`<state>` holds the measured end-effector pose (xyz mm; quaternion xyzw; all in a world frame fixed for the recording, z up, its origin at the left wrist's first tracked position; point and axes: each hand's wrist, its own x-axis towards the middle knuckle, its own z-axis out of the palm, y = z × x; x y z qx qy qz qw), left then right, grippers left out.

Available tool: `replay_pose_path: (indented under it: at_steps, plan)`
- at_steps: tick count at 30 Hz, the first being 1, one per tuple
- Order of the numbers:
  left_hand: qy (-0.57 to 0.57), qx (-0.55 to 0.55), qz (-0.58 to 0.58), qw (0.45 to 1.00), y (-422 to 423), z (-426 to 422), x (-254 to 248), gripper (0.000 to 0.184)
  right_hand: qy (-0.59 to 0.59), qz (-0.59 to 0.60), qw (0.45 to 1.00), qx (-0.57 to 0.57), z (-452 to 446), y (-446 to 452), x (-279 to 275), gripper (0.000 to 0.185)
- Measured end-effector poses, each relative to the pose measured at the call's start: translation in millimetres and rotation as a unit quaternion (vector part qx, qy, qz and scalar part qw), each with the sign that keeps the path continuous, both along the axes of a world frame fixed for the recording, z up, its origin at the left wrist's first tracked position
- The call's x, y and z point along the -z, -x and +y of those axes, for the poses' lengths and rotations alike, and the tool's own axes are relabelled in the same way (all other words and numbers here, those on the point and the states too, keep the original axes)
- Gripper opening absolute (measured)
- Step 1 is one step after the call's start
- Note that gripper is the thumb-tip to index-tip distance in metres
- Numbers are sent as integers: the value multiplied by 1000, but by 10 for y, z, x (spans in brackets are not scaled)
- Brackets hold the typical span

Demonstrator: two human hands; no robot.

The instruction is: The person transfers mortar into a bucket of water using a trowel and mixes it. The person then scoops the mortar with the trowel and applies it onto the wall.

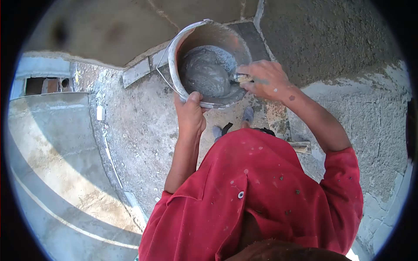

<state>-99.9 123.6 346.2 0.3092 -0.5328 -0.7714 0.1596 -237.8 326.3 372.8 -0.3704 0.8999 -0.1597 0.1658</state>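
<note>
A bucket [174, 65] with a pale, mortar-smeared rim is tilted toward me. Wet grey mortar [204, 71] lies inside it, heaped toward the left. My left hand [190, 114] grips the near rim, thumb over the edge and fingers underneath on the outside. Over the right side of the bucket, my right hand [265, 80] is closed around the handle of what looks like a trowel [244, 78]. Its blade points down into the bucket and is mostly hidden. Grey smears mark the right hand. The wire bail of the bucket hangs on its left side.
Damp plastered wall [331, 39] rises ahead and to the right, with rough grey wall [348, 117] below it. Rubble-strewn ground [135, 130] surrounds my feet. A piece of wood [300, 147] lies at the right. A sunlit concrete surface [56, 143] is at the left.
</note>
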Motion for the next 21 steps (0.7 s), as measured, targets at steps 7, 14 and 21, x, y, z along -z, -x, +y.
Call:
replay_pose_path:
  at_steps: [7,14,21]
  plan:
    - [-103,-34,-27,994,-154,-363,-19,49,60,-28,998,8,-210,112,-194,46]
    - [-166,-99,-20,981,-295,-627,354,30,158,-34,983,-90,-560,956,-913,38]
    - [-189,-246,-41,950,-518,-554,566,44,299,-181,936,-41,-122,2800,-1835,53]
